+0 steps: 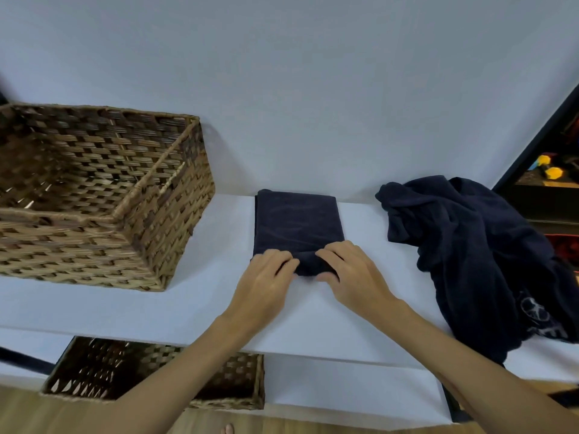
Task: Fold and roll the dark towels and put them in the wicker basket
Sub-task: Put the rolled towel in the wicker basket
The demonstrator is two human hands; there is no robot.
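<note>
Dark navy folded towel (pixel 297 223) lies flat on the white counter (pixel 200 296), just right of the empty brown wicker basket (pixel 94 189). Both hands work its near edge: left hand (pixel 266 277) and right hand (pixel 351 270) have fingers curled over the first turn, thumbs tucked under, pinching it tight so the roll likely starts even. Crumpled dark towel pile (pixel 470 245) waits at right, within reach. A second woven basket (pixel 156 374) sits below the counter.

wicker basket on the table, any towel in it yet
No, the wicker basket shows only its bare woven inside.
</note>
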